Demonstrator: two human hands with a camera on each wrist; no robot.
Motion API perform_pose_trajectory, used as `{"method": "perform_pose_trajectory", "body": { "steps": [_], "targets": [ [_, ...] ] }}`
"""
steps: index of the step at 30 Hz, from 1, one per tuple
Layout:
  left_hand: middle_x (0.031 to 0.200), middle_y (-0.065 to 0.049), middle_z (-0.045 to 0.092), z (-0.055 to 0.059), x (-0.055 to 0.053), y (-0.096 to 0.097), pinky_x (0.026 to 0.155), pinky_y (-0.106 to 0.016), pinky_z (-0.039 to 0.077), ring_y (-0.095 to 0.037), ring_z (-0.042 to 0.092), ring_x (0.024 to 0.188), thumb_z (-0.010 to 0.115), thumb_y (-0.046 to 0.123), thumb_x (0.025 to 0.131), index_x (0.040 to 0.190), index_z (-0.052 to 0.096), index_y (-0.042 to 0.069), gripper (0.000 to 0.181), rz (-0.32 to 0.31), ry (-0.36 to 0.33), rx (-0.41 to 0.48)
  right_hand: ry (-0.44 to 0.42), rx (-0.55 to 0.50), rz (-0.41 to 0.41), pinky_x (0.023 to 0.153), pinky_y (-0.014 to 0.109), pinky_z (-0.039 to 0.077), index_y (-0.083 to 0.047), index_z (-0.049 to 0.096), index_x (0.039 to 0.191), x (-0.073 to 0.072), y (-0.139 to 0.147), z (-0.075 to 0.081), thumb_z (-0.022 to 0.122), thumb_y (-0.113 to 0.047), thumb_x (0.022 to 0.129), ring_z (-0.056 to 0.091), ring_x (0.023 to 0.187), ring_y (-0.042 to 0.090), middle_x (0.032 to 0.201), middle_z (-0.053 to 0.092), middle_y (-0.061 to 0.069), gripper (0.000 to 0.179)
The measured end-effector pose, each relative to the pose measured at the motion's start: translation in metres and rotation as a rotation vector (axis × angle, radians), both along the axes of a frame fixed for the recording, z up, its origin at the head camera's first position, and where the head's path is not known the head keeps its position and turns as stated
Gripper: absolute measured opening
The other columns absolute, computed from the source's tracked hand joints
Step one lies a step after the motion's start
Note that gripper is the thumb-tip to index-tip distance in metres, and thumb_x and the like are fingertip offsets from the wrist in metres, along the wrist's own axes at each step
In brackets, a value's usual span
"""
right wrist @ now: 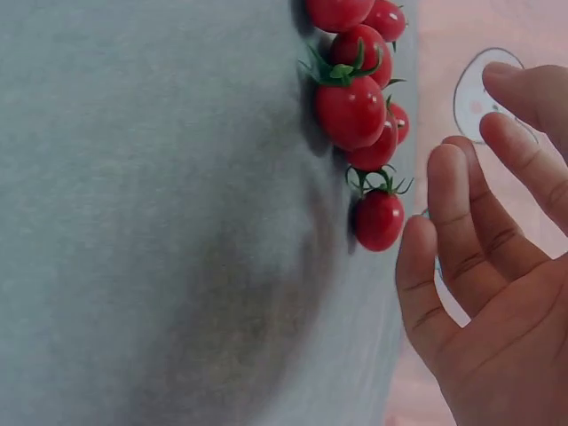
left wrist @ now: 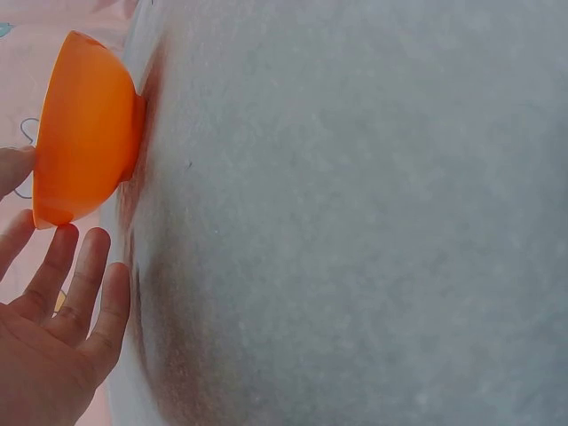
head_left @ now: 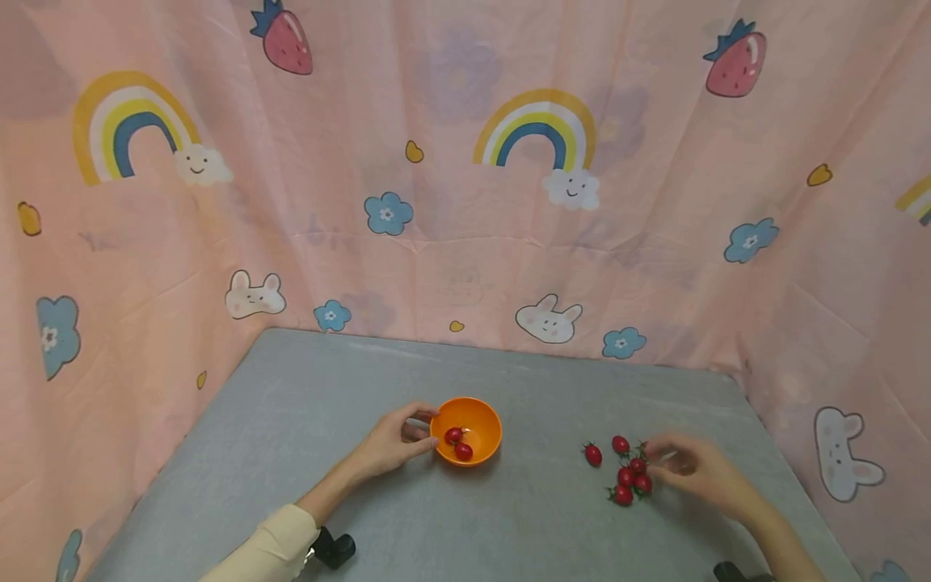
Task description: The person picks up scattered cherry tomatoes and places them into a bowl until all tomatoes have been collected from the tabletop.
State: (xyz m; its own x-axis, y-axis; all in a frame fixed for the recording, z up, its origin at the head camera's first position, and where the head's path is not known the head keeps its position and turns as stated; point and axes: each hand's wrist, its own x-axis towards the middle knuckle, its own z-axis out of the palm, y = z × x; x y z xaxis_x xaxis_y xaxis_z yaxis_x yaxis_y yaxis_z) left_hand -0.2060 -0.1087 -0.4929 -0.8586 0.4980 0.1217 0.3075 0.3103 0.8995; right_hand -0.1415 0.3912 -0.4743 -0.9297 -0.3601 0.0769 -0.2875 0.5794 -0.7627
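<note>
A small orange bowl [head_left: 489, 428] stands on the grey table with two red cherry tomatoes [head_left: 463, 452] in it. At its left side is my left hand [head_left: 393, 440]; the fingertips and thumb touch the outer wall and rim, the fingers nearly straight. Several cherry tomatoes [head_left: 625, 477] with green stems lie in a loose cluster on the right half of the table. My right hand [head_left: 694, 473], slightly blurred, hovers just right of that cluster. In the right wrist view its fingers are relaxed and apart, near the lowest tomato [right wrist: 379, 220], holding nothing.
The grey table [head_left: 327, 388] is bordered at the back and sides by a pink curtain [head_left: 451, 267] printed with rainbows, rabbits and flowers. Black wrist-worn devices [head_left: 334, 548] show below both hands.
</note>
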Motion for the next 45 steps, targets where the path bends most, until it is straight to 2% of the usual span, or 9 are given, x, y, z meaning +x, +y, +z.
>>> {"method": "perform_pose_trajectory", "body": {
  "steps": [1,3,5,6,8,20,29,38,45],
  "targets": [
    [0.122,-0.024,0.062,0.006,0.004,0.001,0.085,-0.045,0.057,-0.032,0.068,0.094,0.072,0.003,0.095,0.129,0.058,-0.004,0.038,0.002,0.0,0.001,-0.033,0.0,0.0,0.072,0.03,0.056,0.002,0.065,0.116,0.001,0.0,0.0,0.074,-0.009,0.095,0.067,0.086,0.017,0.107,0.067,0.016,0.026],
    [0.123,-0.023,0.062,0.006,0.003,0.0,0.085,-0.044,0.057,-0.031,0.068,0.094,0.072,0.005,0.095,0.129,0.059,-0.003,0.038,0.001,-0.004,-0.003,-0.094,0.001,-0.002,0.073,0.031,0.056,0.003,0.063,0.118,0.003,0.001,0.0,0.074,-0.011,0.095,0.067,0.087,0.018,0.11,0.066,0.017,0.028],
    [0.123,-0.02,0.063,0.004,0.002,-0.001,0.085,-0.041,0.057,-0.028,0.068,0.094,0.073,0.008,0.095,0.129,0.059,-0.001,0.038,-0.001,0.0,-0.012,-0.131,0.002,-0.001,0.073,0.03,0.056,0.004,0.062,0.119,0.005,0.002,0.0,0.074,-0.011,0.095,0.067,0.086,0.018,0.111,0.066,0.018,0.031],
    [0.123,-0.018,0.063,-0.001,0.0,-0.001,0.085,-0.039,0.057,-0.025,0.069,0.094,0.073,0.011,0.096,0.13,0.06,0.001,0.038,-0.001,-0.001,-0.014,-0.142,-0.003,-0.002,0.072,0.03,0.055,0.004,0.062,0.119,0.006,0.002,0.0,0.074,-0.011,0.094,0.067,0.087,0.018,0.111,0.066,0.018,0.031],
    [0.124,-0.013,0.063,-0.013,-0.007,-0.003,0.085,-0.035,0.057,-0.021,0.068,0.094,0.074,0.016,0.096,0.131,0.06,0.005,0.04,-0.001,-0.006,-0.022,-0.154,-0.004,-0.009,0.071,0.03,0.055,0.005,0.062,0.12,0.008,0.002,-0.001,0.074,-0.011,0.094,0.066,0.086,0.018,0.112,0.066,0.017,0.032],
    [0.124,-0.012,0.063,-0.014,-0.007,-0.003,0.086,-0.034,0.056,-0.019,0.069,0.094,0.074,0.016,0.096,0.131,0.059,0.005,0.04,-0.001,0.003,-0.035,-0.195,-0.016,-0.04,0.074,0.031,0.056,0.006,0.061,0.123,0.017,0.001,-0.01,0.076,-0.012,0.093,0.067,0.091,0.02,0.114,0.065,0.017,0.038],
    [0.124,-0.011,0.063,-0.014,-0.006,-0.003,0.086,-0.035,0.056,-0.019,0.069,0.094,0.074,0.017,0.096,0.132,0.06,0.006,0.04,0.013,-0.011,-0.04,-0.257,-0.047,-0.074,0.071,0.03,0.054,0.007,0.059,0.125,0.02,-0.004,-0.016,0.076,-0.014,0.093,0.066,0.087,0.023,0.119,0.063,0.021,0.042],
    [0.123,-0.013,0.064,-0.014,-0.007,-0.002,0.086,-0.037,0.057,-0.021,0.069,0.094,0.074,0.016,0.096,0.131,0.06,0.004,0.039,0.001,-0.002,-0.018,-0.21,-0.014,-0.137,0.068,0.029,0.053,0.005,0.062,0.119,0.02,-0.01,-0.023,0.081,-0.016,0.089,0.066,0.079,0.02,0.116,0.063,0.019,0.041],
    [0.124,-0.011,0.063,-0.012,-0.006,-0.002,0.087,-0.036,0.056,-0.02,0.069,0.095,0.074,0.017,0.096,0.131,0.06,0.007,0.04,0.015,-0.011,-0.045,-0.198,0.004,-0.175,0.065,0.03,0.054,0.004,0.065,0.114,0.019,-0.011,-0.028,0.082,-0.012,0.086,0.064,0.075,0.02,0.111,0.065,0.017,0.036]
  ]
}}
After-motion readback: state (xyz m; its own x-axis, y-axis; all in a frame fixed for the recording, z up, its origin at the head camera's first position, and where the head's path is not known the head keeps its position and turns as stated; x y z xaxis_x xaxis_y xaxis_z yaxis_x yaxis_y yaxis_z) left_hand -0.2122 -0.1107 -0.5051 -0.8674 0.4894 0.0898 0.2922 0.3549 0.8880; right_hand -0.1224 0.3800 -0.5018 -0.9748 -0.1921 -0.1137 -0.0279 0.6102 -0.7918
